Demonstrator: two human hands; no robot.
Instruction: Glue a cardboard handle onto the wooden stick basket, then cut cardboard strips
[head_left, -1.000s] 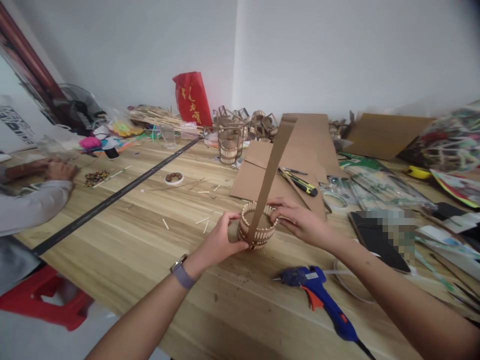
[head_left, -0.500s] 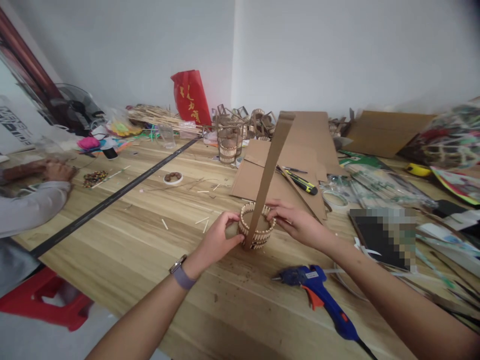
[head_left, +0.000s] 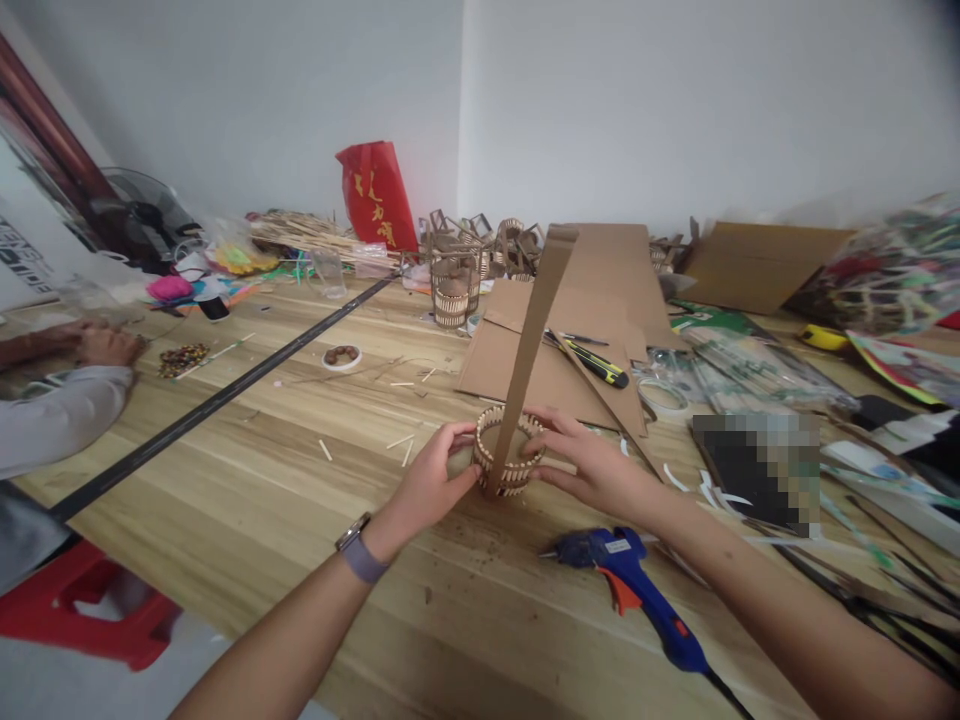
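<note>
A small round basket (head_left: 513, 478) made of short wooden sticks stands on the wooden table (head_left: 315, 560). A long brown cardboard strip (head_left: 534, 330) rises from its near side, tilted up and to the right. My left hand (head_left: 431, 478) grips the basket's left wall, its fingers closed on the rim. From the right, my right hand (head_left: 592, 462) holds the basket's other side, fingers curled round the rim. A watch sits on my left wrist.
A blue glue gun (head_left: 637, 595) lies just in front of my right arm. Cardboard sheets (head_left: 570, 340), a yellow utility knife (head_left: 596, 365) and more stick baskets (head_left: 454, 285) lie beyond. Another person's sleeve (head_left: 52, 430) rests at the left edge. A red stool (head_left: 82, 610) stands below.
The view has shifted slightly. Both hands stay on the basket; my right hand's fingers have slid lower down its right side.
</note>
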